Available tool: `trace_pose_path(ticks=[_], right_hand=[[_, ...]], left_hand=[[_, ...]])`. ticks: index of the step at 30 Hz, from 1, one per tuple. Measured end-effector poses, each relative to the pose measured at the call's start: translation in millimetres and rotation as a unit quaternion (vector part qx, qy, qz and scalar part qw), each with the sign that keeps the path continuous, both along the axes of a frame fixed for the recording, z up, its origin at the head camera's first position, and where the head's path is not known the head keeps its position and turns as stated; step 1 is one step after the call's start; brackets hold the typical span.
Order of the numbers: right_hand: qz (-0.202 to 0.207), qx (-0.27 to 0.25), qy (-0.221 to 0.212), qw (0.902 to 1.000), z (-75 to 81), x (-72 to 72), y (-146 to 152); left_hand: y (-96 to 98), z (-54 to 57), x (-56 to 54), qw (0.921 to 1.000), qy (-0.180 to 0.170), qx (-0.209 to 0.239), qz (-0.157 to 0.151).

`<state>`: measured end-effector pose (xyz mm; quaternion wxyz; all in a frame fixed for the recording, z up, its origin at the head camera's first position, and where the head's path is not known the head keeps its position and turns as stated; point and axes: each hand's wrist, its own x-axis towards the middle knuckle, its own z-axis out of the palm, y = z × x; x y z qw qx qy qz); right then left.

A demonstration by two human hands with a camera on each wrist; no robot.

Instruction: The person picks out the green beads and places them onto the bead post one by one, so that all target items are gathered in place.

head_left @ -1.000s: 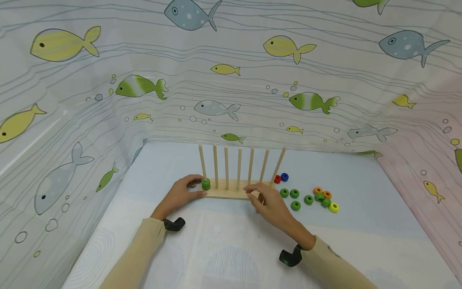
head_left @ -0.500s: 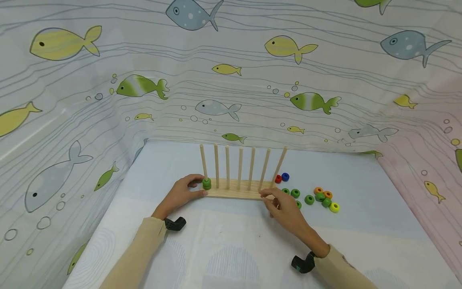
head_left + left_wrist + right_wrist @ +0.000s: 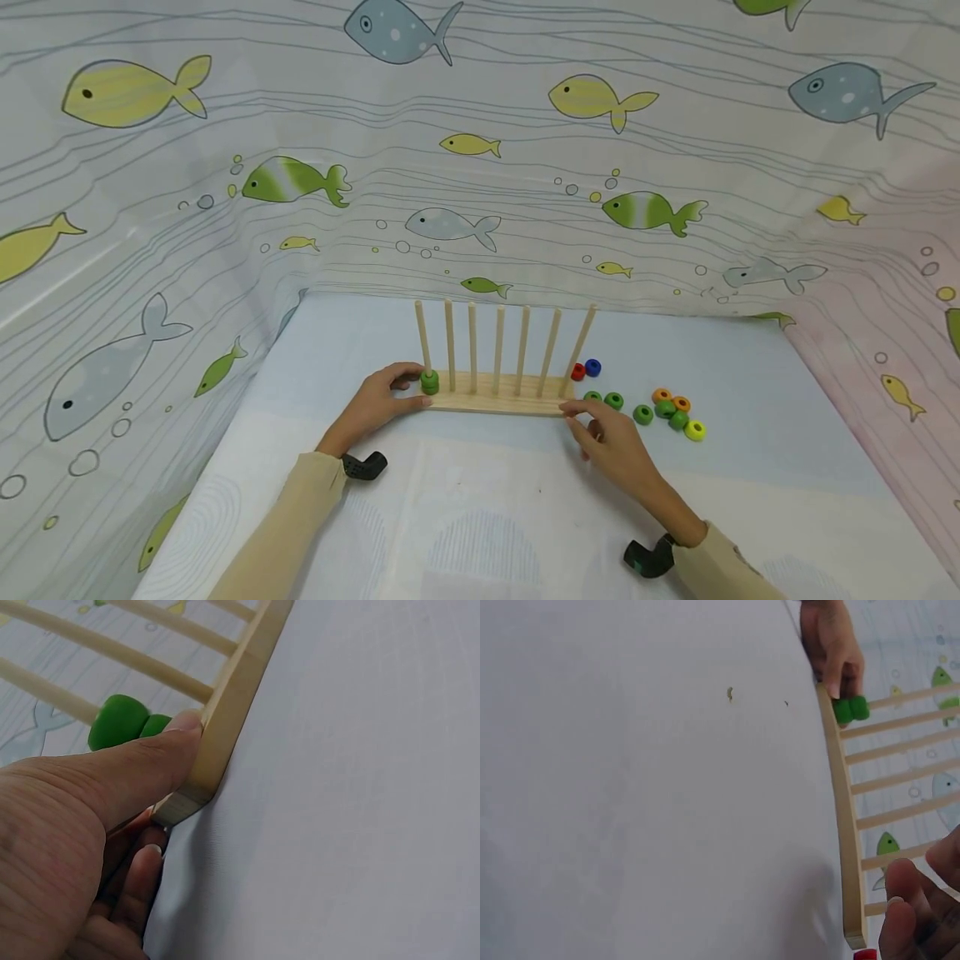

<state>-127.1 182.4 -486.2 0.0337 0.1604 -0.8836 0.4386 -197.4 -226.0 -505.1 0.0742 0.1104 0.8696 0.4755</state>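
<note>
A wooden peg stand [image 3: 495,404] with several upright rods lies across the table. Two green beads [image 3: 429,382] are stacked on its leftmost rod. My left hand [image 3: 378,404] grips the stand's left end; in the left wrist view the thumb lies on the base [image 3: 225,720] beside the green beads [image 3: 118,721], with the other fingers around the end. My right hand [image 3: 611,433] is at the stand's right front corner, fingers loosely bent. In the right wrist view nothing shows between the right hand's fingertips [image 3: 901,881].
Right of the stand lie loose beads: a red bead [image 3: 578,372], a blue bead [image 3: 593,367], several green ones [image 3: 642,414], orange ones [image 3: 662,397] and a yellow bead [image 3: 695,430]. A fish-patterned curtain [image 3: 525,183] rises behind and beside the table.
My right hand has moved right along the front of the stand, from its middle rods to its right corner. The left hand has stayed at the left end.
</note>
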Motion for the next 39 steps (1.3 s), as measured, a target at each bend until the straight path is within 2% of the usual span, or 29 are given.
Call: trace_pose_path(ticks=[9, 17, 25, 32, 39], right_hand=[[-0.029, 0.009, -0.04, 0.9987, 2.0, 3.3, 16.4], [-0.029, -0.005, -0.026, 0.9992, 3.7, -0.4, 34.2], [-0.052, 0.035, -0.017, 0.9979, 2.9, -2.4, 50.4], [-0.052, 0.06, -0.016, 0.9967, 1.1, -1.0, 61.6], [-0.069, 0.087, -0.031, 0.9934, -3.0, -1.1, 66.3]], left_hand=[[-0.1, -1.8, 2.0, 1.0, -0.004, 0.007, -0.001], [-0.8, -3.0, 1.9, 1.0, 0.0, 0.006, -0.001], [-1.4, -3.6, 2.0, 1.0, 0.002, 0.002, 0.001], [-1.3, -2.2, 2.5, 1.0, 0.001, 0.002, 0.002], [-1.0, -2.9, 1.6, 0.9999, -0.009, 0.014, 0.003]])
